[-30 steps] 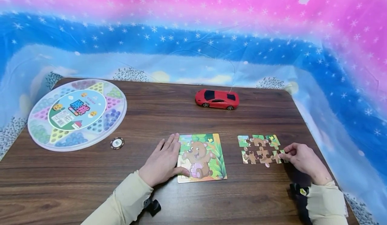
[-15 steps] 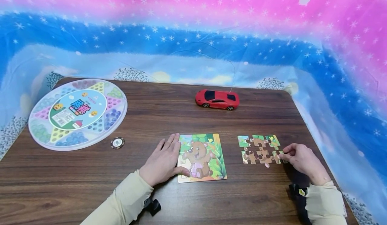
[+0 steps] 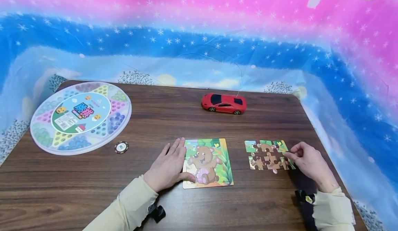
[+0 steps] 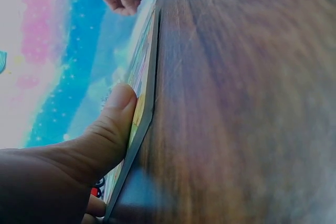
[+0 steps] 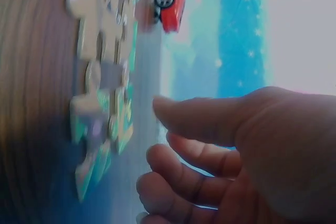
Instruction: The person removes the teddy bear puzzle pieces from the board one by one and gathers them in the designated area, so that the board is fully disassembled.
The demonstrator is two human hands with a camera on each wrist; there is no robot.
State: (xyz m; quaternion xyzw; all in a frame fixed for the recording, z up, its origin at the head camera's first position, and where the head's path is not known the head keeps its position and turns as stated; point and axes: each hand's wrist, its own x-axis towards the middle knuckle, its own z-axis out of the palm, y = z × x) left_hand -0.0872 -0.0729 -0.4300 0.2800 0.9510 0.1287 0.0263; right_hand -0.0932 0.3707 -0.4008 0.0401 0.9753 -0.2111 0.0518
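A square bear puzzle (image 3: 205, 162) lies in the middle of the table in the head view. My left hand (image 3: 168, 163) rests at its left edge with straight fingers, and in the left wrist view the thumb (image 4: 113, 119) lies on the top face near the rim. To the right lie several loose jigsaw pieces (image 3: 271, 162) in two rows, bear and leaf parts showing. Just above the rightmost jigsaw piece (image 5: 94, 163) hovers my right hand (image 3: 309, 160), its fingers loosely bent. In the right wrist view nothing shows between thumb and fingers, and they stand apart from the pieces.
A red toy car (image 3: 224, 103) stands at the back of the table (image 3: 161, 113). At the left lies a round Chinese checkers set (image 3: 81, 117) under a clear lid, with a poker chip (image 3: 121, 147) beside it. A patterned cloth (image 3: 186, 65) hangs behind the table.
My right hand has let go of the rightmost jigsaw piece and risen slightly off it. The left hand and the bear puzzle have stayed in place.
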